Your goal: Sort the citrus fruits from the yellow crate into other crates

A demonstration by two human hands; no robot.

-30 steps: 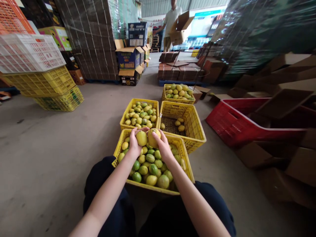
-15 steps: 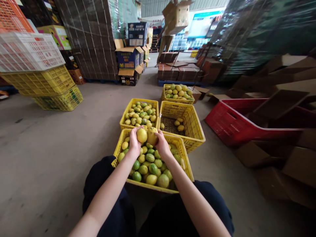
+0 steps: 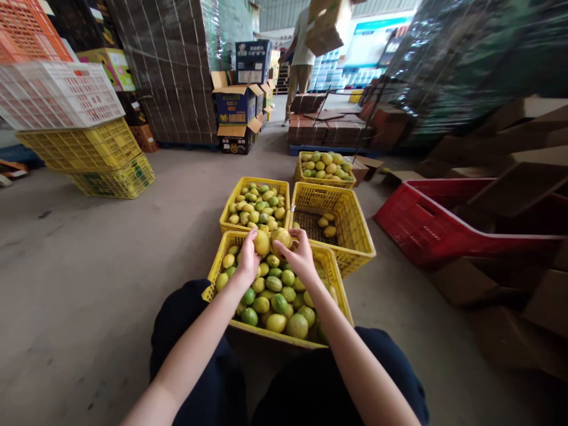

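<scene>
My left hand [image 3: 249, 255] is closed around a yellow lemon [image 3: 261, 243]. In my right hand [image 3: 300, 253] another yellow lemon [image 3: 281, 238] is gripped between thumb and fingers, close beside the first. Both hands are over the far part of the near yellow crate [image 3: 341, 294], which holds many green and yellow lemons [image 3: 274, 284]. Behind it on the left stands a yellow crate [image 3: 225, 207] filled with lemons. To its right, a deeper yellow crate [image 3: 355, 222] has several lemons [image 3: 329, 231] on its bottom.
Farther back is another yellow crate [image 3: 326, 180] full of lemons. A red crate [image 3: 408, 228] and cardboard boxes [image 3: 497, 331] crowd the right. Stacked crates [image 3: 84, 145] stand at left. A person [image 3: 302, 59] carries a cardboard box [image 3: 329, 26] near the back.
My right hand has turned its lemon and shifted its fingers around it. The left hand still holds its lemon. The person at the back has moved, with the box now to their right.
</scene>
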